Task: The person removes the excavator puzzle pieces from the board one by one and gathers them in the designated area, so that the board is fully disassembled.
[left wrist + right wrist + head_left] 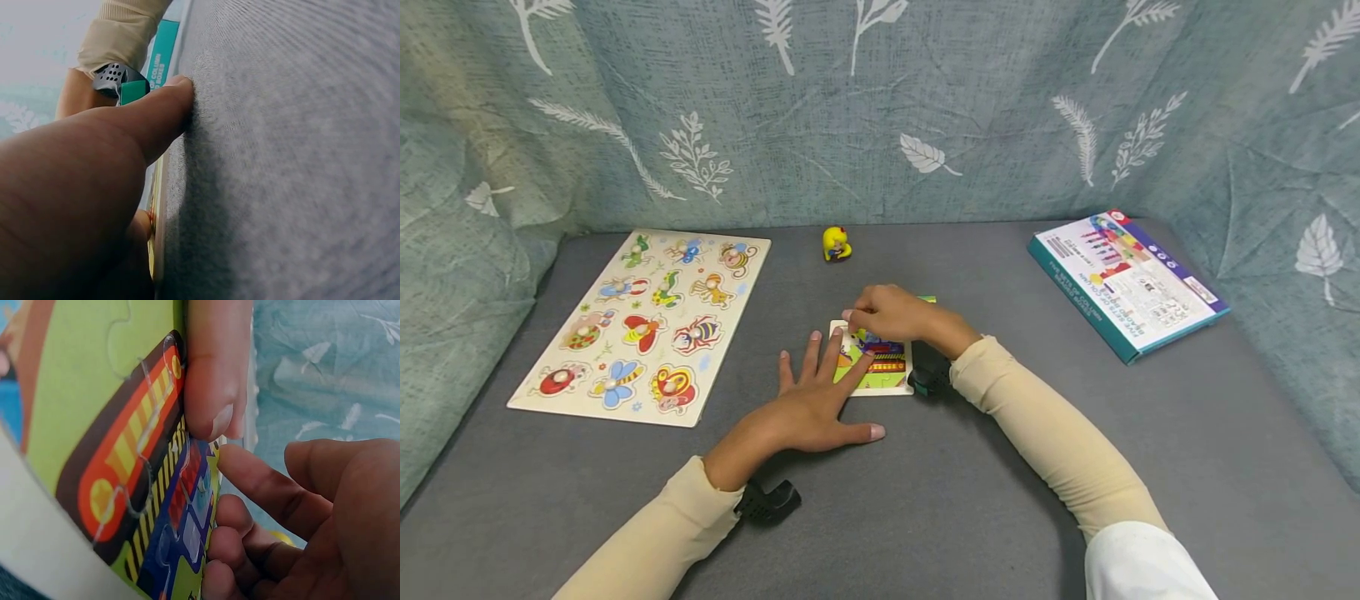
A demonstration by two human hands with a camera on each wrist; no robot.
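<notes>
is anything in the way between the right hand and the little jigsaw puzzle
Nothing visible stands between the right hand and the jigsaw puzzle: its fingertips are at the puzzle's surface. The left hand lies alongside, its fingers covering part of the puzzle's left side in the head view.

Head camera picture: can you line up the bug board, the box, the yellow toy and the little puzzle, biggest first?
1. Bug board
2. Box
3. Little puzzle, partly covered
4. Yellow toy

Small colourful jigsaw puzzle (883, 381), pale-bordered, flat on grey table (955, 517)
</notes>
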